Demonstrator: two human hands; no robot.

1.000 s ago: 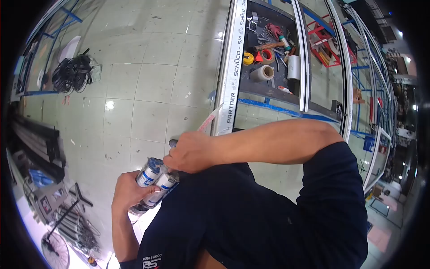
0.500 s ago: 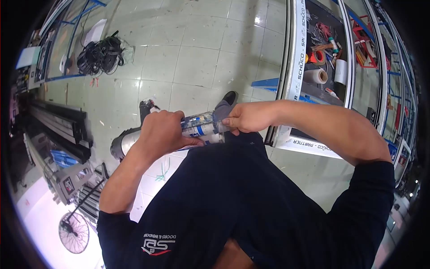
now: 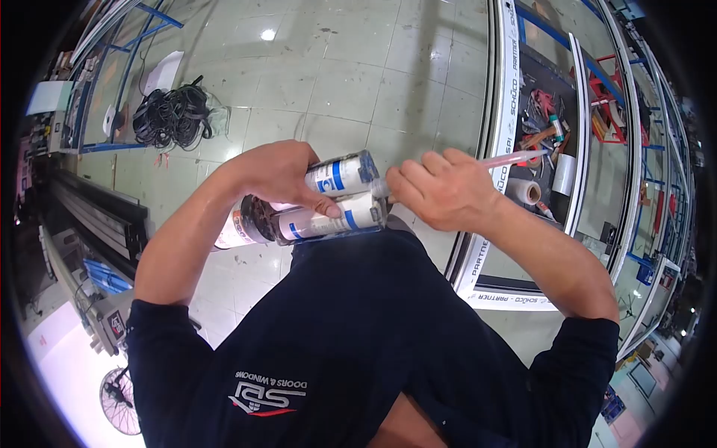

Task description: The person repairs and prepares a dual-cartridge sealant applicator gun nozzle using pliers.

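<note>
My left hand (image 3: 280, 175) is wrapped round a two-cylinder cartridge (image 3: 362, 213), its thumb lying along the nearer tube. The tubes are white with blue bands and smeared at the front end, and they sit in the dark, dirty frame of a dispensing gun (image 3: 258, 220), whose rear is partly hidden by the left forearm. My right hand (image 3: 444, 190) is closed round a long, clear pinkish mixing nozzle (image 3: 515, 159). The nozzle's thin tip points right, and its wide end is right at the cartridge's front.
A white-wrapped window frame (image 3: 502, 142) stands at right, over a dark shelf with tape, tools and a film roll (image 3: 523, 192). Black gasket coils (image 3: 173, 116) lie on the tiled floor at upper left. Dark profiles (image 3: 93, 213) are stacked at left, near a fan (image 3: 119, 402).
My right hand has gone from pinching at the cartridge front to a fist round the nozzle, whose tip now shows. The cartridge has turned, showing both tubes more fully.
</note>
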